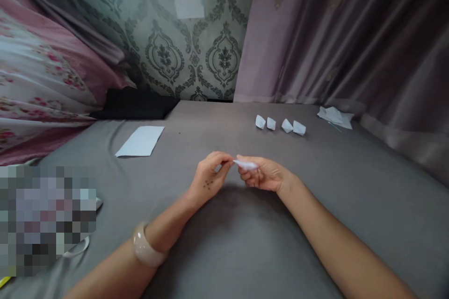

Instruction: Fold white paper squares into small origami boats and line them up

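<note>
A narrow folded strip of white paper (246, 164) is held between the two hands, above a grey cloth surface (217, 133). The right hand (263, 174) pinches it in a tight grip, and the left hand (210, 176) (a pale bangle (145, 245) on its wrist) presses its fingertips (224, 161) to the other end. Four small folded paper boats (286, 125) sit farther ahead, and a flat white sheet (140, 141) lies to the left.

A small folded white paper (246, 164), seemingly creased narrow and pointed, lies horizontally, pinched between the fingertips of the left hand (209, 177) and the right hand (262, 174).
</note>
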Action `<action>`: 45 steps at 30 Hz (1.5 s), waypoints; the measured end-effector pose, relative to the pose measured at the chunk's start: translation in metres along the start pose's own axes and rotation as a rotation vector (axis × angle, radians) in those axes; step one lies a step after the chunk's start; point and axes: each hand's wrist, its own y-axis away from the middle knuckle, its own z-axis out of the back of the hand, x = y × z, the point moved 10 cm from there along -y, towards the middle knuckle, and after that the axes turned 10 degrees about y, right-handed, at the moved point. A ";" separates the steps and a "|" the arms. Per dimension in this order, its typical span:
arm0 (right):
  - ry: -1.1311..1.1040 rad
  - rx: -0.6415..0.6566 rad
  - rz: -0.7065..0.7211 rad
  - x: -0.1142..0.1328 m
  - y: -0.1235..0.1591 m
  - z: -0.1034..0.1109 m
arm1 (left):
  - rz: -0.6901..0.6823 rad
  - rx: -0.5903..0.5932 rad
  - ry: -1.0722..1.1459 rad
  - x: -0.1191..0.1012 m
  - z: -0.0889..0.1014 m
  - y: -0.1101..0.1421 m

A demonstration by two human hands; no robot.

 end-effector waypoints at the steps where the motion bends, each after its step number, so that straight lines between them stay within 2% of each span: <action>1: 0.008 -0.054 0.031 0.004 0.000 0.008 | 0.154 -0.033 0.098 0.016 0.002 0.001; 4: 0.062 -0.239 0.234 0.025 0.005 0.027 | 0.543 -0.077 0.391 0.054 -0.006 0.012; 6: 0.159 -0.244 0.387 0.037 0.008 0.021 | 0.649 -0.068 0.483 0.061 -0.013 0.018; 8: 0.290 -0.201 0.479 0.041 0.009 0.007 | 0.677 -0.044 0.504 0.061 -0.019 0.021; 12: 0.329 -0.259 0.512 0.036 0.008 0.002 | 0.674 0.009 0.485 0.058 -0.027 0.024; 18: 0.310 -0.371 0.472 0.035 0.006 0.023 | 0.664 0.061 0.374 0.057 -0.031 0.025; 23: 0.244 -0.385 0.448 0.039 0.009 0.034 | 0.685 0.107 0.339 0.060 -0.035 0.027; 32: 0.209 -0.424 0.499 0.044 0.013 0.034 | 0.636 0.160 0.318 0.061 -0.035 0.026; 37: 0.223 -0.465 0.530 0.045 0.015 0.035 | 0.533 0.112 0.325 0.060 -0.032 0.021; 41: 0.302 -0.501 0.567 0.047 0.018 0.032 | 0.514 0.082 0.389 0.056 -0.030 0.018; 45: 0.415 -0.513 0.614 0.048 0.020 0.019 | 0.487 -0.139 0.408 0.049 -0.006 0.012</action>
